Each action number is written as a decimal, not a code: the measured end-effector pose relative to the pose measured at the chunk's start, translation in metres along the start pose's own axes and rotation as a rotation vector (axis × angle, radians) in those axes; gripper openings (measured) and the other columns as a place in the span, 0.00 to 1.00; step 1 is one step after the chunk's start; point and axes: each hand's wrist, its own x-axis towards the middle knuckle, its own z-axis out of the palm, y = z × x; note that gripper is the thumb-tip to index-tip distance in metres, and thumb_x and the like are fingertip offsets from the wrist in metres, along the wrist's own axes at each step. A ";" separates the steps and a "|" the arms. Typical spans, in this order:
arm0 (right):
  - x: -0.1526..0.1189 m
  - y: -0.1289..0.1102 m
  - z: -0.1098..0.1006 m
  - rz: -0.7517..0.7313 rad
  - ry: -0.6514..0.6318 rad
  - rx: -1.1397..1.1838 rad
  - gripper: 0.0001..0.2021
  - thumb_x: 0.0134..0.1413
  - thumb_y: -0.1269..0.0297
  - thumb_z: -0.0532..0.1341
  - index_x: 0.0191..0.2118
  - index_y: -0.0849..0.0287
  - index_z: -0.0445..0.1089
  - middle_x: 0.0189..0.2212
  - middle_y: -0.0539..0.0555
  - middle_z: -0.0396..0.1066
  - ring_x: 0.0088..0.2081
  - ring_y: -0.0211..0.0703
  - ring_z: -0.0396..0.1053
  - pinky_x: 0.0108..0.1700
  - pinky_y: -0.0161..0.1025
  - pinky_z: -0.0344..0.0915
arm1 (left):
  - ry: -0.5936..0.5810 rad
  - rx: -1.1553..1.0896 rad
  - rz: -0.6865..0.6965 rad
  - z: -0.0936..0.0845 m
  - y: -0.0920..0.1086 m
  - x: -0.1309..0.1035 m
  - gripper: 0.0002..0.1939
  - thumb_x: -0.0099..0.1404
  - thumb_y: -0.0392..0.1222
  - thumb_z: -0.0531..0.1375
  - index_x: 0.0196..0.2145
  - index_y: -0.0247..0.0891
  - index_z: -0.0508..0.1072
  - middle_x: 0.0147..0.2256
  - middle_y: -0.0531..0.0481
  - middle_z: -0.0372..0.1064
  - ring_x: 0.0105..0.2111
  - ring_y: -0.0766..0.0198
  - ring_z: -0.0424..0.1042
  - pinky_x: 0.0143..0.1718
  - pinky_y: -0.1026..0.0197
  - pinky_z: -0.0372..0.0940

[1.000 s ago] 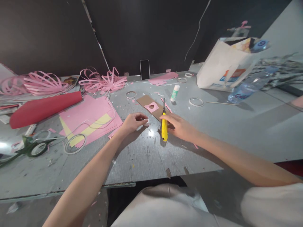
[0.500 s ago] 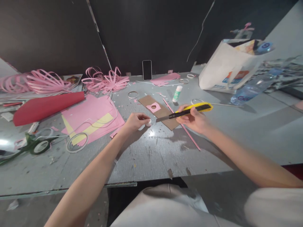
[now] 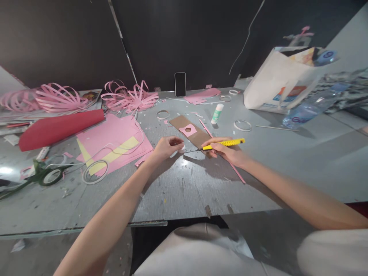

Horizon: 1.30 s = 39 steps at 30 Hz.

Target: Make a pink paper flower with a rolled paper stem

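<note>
My left hand pinches a small white round piece low over the table; what exactly it is I cannot make out. In my right hand is a yellow utility knife, its blade extended leftward. The blade tip is at the white piece, touching it or very near. Just behind the hands lies a brown cardboard strip, partly covered by my right hand. On it rests a pink paper piece with a ragged hole. A thin pink stick passes under my right hand.
A glue stick stands behind the knife. Pink sheets, red paper and green-handled scissors lie left. A phone leans at the back. A white bag and plastic bottle are at right.
My right hand has moved slightly left and turned the knife, bringing the blade to the white piece. A ring of tape behind the knife is now uncovered. My left hand keeps its pinch.
</note>
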 end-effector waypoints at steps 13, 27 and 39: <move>-0.001 0.000 0.002 0.009 0.028 -0.010 0.13 0.67 0.53 0.70 0.47 0.55 0.86 0.24 0.50 0.70 0.28 0.40 0.64 0.36 0.42 0.63 | -0.068 0.038 0.032 -0.003 0.003 -0.005 0.07 0.69 0.42 0.66 0.39 0.39 0.84 0.40 0.43 0.84 0.40 0.56 0.80 0.44 0.54 0.68; 0.007 0.003 0.011 0.052 0.075 -0.096 0.18 0.67 0.46 0.68 0.47 0.57 0.85 0.25 0.51 0.70 0.29 0.41 0.66 0.32 0.40 0.59 | -0.041 0.009 0.052 0.002 -0.005 0.001 0.07 0.67 0.42 0.66 0.38 0.39 0.86 0.39 0.41 0.84 0.39 0.55 0.79 0.43 0.53 0.70; 0.014 0.016 0.007 0.116 0.106 -0.057 0.23 0.67 0.41 0.67 0.45 0.59 0.83 0.23 0.48 0.64 0.27 0.39 0.61 0.29 0.39 0.55 | -0.068 0.065 0.051 -0.002 -0.005 0.003 0.09 0.67 0.44 0.67 0.40 0.37 0.86 0.37 0.44 0.83 0.35 0.59 0.76 0.38 0.57 0.67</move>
